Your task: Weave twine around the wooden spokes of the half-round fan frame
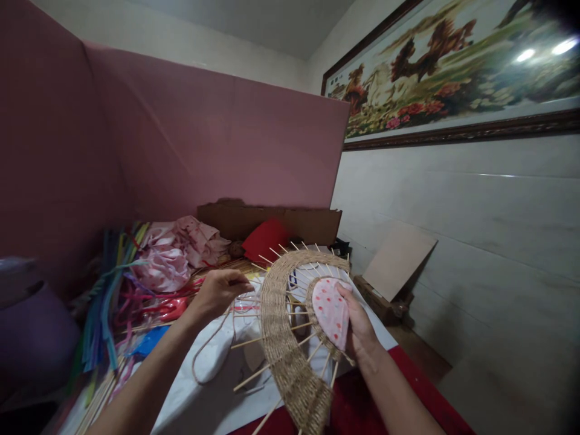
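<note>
A half-round piece of weaving (277, 326) made of brown twine over thin wooden sticks lies across the middle of the view, its stick ends poking past the outer band. At its centre is a pink fabric patch (330, 308) with red dots, edged in twine. My right hand (360, 323) grips the weaving at this patch, thumb on top. My left hand (222, 290) is closed in a pinch to the left of the outer band, near the stick tips. From around its fingers a loose length of twine (199, 356) loops down over the white surface.
Pink dotted cloth (170, 260), a bundle of coloured strips (102, 308) and red scissors-like handles (170, 308) crowd the left side. Behind stand a red piece (266, 238) and a cardboard strip (312, 225). A board (399, 260) leans against the right wall.
</note>
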A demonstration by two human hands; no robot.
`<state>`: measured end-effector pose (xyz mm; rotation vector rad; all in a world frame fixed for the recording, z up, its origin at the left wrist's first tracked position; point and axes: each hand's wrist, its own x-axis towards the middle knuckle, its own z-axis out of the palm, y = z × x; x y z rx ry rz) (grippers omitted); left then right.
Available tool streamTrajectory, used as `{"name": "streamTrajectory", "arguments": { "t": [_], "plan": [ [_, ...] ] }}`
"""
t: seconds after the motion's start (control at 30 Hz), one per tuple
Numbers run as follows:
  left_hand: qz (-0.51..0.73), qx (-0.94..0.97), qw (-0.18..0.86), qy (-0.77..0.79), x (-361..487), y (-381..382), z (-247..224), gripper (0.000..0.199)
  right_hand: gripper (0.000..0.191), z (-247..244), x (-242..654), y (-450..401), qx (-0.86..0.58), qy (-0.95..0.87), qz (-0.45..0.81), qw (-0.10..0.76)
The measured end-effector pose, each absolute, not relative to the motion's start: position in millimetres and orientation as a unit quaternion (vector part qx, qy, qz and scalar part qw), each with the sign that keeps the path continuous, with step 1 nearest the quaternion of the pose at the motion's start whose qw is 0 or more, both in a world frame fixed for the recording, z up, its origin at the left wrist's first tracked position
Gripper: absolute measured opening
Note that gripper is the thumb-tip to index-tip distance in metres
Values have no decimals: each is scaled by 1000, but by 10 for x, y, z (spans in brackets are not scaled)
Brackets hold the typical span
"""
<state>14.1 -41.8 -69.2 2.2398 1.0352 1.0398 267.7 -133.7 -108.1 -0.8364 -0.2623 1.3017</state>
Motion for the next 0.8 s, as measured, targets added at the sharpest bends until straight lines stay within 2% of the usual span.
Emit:
{"name": "streamTrajectory", "arguments": {
  "t": [0.47, 0.8],
  "plan": [
    [396, 802, 266, 359, 180, -401, -764, 25, 22, -1073, 2668, -1353, -358, -126, 578, 723],
    [408, 782, 325, 341, 241, -443, -778, 20, 22, -1070, 2659, -1365, -355, -122, 587, 717]
  ]
}}
